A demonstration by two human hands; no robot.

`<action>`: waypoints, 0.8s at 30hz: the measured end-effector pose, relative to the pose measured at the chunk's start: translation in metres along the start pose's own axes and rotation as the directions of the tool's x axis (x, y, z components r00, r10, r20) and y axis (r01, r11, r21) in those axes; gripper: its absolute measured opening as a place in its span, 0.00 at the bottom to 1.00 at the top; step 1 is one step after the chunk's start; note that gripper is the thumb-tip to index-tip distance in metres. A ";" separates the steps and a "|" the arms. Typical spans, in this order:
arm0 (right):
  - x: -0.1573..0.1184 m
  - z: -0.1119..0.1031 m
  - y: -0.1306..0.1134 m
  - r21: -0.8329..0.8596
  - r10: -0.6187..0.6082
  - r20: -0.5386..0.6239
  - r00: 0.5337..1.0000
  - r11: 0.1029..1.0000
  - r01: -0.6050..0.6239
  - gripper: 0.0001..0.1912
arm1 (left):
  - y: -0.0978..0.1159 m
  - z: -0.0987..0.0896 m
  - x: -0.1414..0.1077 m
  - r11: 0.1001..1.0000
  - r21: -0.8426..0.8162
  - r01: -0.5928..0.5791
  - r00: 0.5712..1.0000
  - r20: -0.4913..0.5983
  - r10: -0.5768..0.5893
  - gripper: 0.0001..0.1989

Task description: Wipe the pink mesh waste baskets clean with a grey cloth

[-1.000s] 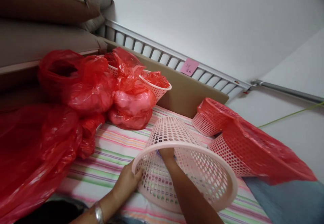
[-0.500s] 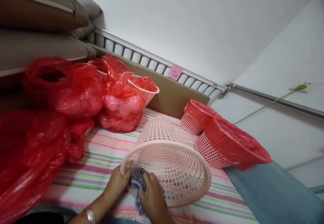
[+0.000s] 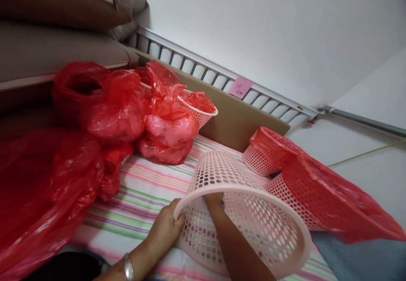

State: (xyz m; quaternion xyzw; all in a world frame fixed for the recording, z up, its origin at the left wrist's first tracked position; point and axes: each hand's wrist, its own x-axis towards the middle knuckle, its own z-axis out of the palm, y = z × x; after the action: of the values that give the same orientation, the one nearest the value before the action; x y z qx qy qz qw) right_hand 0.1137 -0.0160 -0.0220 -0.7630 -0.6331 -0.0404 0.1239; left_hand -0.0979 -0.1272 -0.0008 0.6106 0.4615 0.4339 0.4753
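A pink perforated plastic basket lies on its side on the striped cloth, its mouth facing me. My left hand, with a silver bracelet at the wrist, grips the basket's rim on the left. Reaching deep inside the basket, my right hand is near its inner wall; the fingers are mostly hidden behind the rim and mesh. A small bit of bluish cloth shows beside the right hand.
Red plastic bags pile up on the left, beside stacked cushions. Pink baskets lined with red bags stand at the right. Behind are a brown board, a metal rail with a pink note and a wall.
My right hand has moved from the basket's mouth deep inside, taking the cloth along. The left hand still holds the rim. The whole view has shifted, so things appear further right.
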 end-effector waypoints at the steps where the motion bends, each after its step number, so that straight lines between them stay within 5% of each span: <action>1: 0.002 0.000 0.000 -0.009 0.014 0.007 1.000 1.000 -0.014 0.16 | -0.002 0.002 -0.002 0.999 -0.022 0.033 0.999 -0.017 -0.033 0.17; 8: -0.027 -0.011 -0.011 -0.047 0.089 0.061 0.994 0.995 -0.086 0.19 | -0.024 0.021 -0.014 0.979 -0.121 0.167 0.986 0.041 -0.163 0.15; 11: -0.072 -0.015 -0.021 -0.060 0.092 0.068 0.993 0.994 -0.088 0.20 | -0.033 0.025 -0.011 0.980 -0.116 0.161 0.987 0.002 -0.162 0.15; 15: -0.150 -0.024 -0.025 -0.005 -0.030 0.116 0.993 1.000 0.031 0.23 | -0.036 0.028 -0.010 0.985 -0.147 0.086 0.996 -0.027 -0.091 0.14; 18: -0.183 -0.034 -0.020 0.040 -0.113 0.155 0.981 0.993 0.108 0.23 | -0.029 0.025 -0.012 0.987 -0.134 0.091 0.996 0.007 -0.091 0.16; 21: -0.174 -0.041 -0.015 0.016 -0.151 0.149 0.977 0.988 0.151 0.21 | -0.019 0.018 -0.010 0.994 -0.072 0.082 0.996 0.023 -0.081 0.16; 24: -0.132 -0.039 -0.016 -0.061 -0.104 0.113 0.988 0.992 0.112 0.20 | -0.010 0.005 -0.004 0.999 -0.014 0.047 0.999 -0.005 -0.047 0.13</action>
State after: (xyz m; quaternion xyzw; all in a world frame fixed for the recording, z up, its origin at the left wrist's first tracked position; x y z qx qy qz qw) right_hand 0.0765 -0.1492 -0.0111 -0.7324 -0.6777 -0.0264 0.0606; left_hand -0.0954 -0.1312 -0.0119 0.5951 0.4740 0.4277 0.4881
